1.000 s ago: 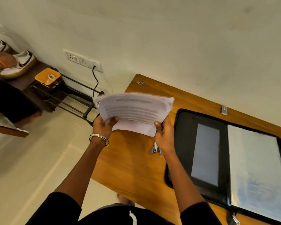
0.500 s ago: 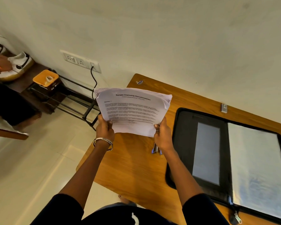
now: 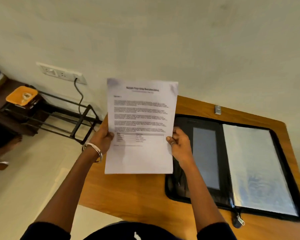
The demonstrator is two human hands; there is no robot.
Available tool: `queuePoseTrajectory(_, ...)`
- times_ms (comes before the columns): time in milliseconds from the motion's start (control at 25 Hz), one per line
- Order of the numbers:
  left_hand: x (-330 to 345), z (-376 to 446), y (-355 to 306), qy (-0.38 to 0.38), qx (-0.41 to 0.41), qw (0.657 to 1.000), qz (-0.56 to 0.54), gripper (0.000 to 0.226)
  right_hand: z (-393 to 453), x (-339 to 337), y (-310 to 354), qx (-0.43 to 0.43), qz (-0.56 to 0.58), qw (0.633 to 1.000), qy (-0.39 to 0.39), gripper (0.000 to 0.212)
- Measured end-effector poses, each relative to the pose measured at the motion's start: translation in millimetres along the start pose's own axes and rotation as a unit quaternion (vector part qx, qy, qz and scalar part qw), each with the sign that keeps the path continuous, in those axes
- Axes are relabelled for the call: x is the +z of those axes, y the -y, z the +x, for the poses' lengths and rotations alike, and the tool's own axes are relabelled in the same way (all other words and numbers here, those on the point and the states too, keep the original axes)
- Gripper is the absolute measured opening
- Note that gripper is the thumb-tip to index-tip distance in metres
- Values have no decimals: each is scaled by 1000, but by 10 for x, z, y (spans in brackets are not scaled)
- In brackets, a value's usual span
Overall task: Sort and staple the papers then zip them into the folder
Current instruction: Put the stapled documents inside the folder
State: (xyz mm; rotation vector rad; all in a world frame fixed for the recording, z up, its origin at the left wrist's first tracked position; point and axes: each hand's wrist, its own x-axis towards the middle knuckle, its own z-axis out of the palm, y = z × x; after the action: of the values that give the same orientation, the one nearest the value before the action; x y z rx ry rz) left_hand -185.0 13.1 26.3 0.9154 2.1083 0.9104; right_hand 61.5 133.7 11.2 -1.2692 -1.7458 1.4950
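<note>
Both hands, left hand (image 3: 103,138) and right hand (image 3: 178,143), pinch the white printed paper sheets (image 3: 140,125) (text blurred) upright by their side edges. The sheets hide part of the open black zip folder (image 3: 206,153) on the wooden table (image 3: 128,191).

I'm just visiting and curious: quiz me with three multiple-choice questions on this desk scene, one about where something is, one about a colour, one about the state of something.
1. Where is the small silver stapler?
A. On the table's far edge, beyond the folder
B. Inside the folder
C. On the floor

2. What colour is the folder's outer edge?
A. Red
B. Black
C. White

3. How does the folder lie?
A. Zipped shut
B. Standing upright
C. Open flat

Answers:
1 A: the stapler sits on the table near the wall, past the folder.
2 B: the folder's border and zip edge are black.
3 C: both inner panels show, and the zip pull hangs loose at the near edge, while the left hand and right hand hold the papers up in front.
</note>
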Motion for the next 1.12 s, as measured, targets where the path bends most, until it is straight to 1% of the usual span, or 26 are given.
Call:
queuePoseTrajectory(80, 231, 6, -90, 128, -95, 986, -48, 24, -132, -241, -214, 102, 59, 993, -13, 24)
queuePoseTrajectory(120, 378, -11, -126, 171, -142, 972, -74, 24, -215, -362, -336, 156, 73, 985, -21, 23)
queuePoseTrajectory(160, 540, -40, -132, 203, -183, 956, -108, 27, -311, -488, -463, 203, 74, 976, -30, 21)
queuePoseTrajectory(240, 781, -151, -53, 241, -240, 922, -184, 32, -487, -677, -659, 266, 75, 960, -38, 20)
queuePoseTrajectory(320, 969, -224, 23, 260, -253, 893, -266, 39, -607, -838, -740, 291, 95, 951, -45, 19)
queuePoseTrajectory(440, 1180, -182, 53, 287, -248, 842, -384, 71, -667, -944, -759, 290, 110, 949, -55, 18)
queuePoseTrajectory(480, 1228, -166, 35, 294, -246, 824, -417, 76, -671, -942, -766, 289, 103, 950, -56, 19)
queuePoseTrajectory(520, 1273, -158, 15, 292, -245, 817, -432, 76, -662, -931, -776, 284, 86, 953, -53, 19)
queuePoseTrajectory(600, 1307, -178, 25, 282, -247, 818, -436, 68, -629, -862, -775, 271, 49, 961, -36, 19)
queuePoseTrajectory(640, 1304, -194, 48, 283, -249, 821, -428, 70, -605, -818, -777, 263, 33, 964, -26, 19)
queuePoseTrajectory(720, 1245, -220, 66, 294, -253, 827, -406, 83, -545, -723, -794, 251, 4, 968, -14, 18)
queuePoseTrajectory(760, 1203, -245, 63, 298, -250, 825, -410, 88, -515, -672, -793, 251, -12, 968, -12, 18)
queuePoseTrajectory(800, 1151, -255, 55, 301, -247, 822, -415, 88, -487, -611, -803, 250, -22, 968, -11, 18)
queuePoseTrajectory(840, 1088, -256, 39, 297, -246, 821, -421, 79, -458, -539, -822, 249, -28, 968, -15, 18)
queuePoseTrajectory(880, 1048, -244, 16, 284, -251, 825, -419, 62, -438, -479, -833, 247, -35, 968, -15, 17)
queuePoseTrajectory(920, 1018, -231, 25, 261, -261, 836, -405, 43, -421, -406, -832, 243, -50, 969, -7, 16)
queuePoseTrajectory(960, 985, -222, 60, 234, -271, 855, -376, 27, -403, -322, -837, 239, -70, 969, 4, 15)
queuePoseTrajectory(1000, 958, -203, 121, 211, -282, 869, -347, 21, -380, -244, -835, 234, -92, 968, 17, 16)
queuePoseTrajectory(1120, 874, -172, 280, 191, -305, 886, -294, 30, -237, -124, -793, 241, -150, 957, 58, 19)
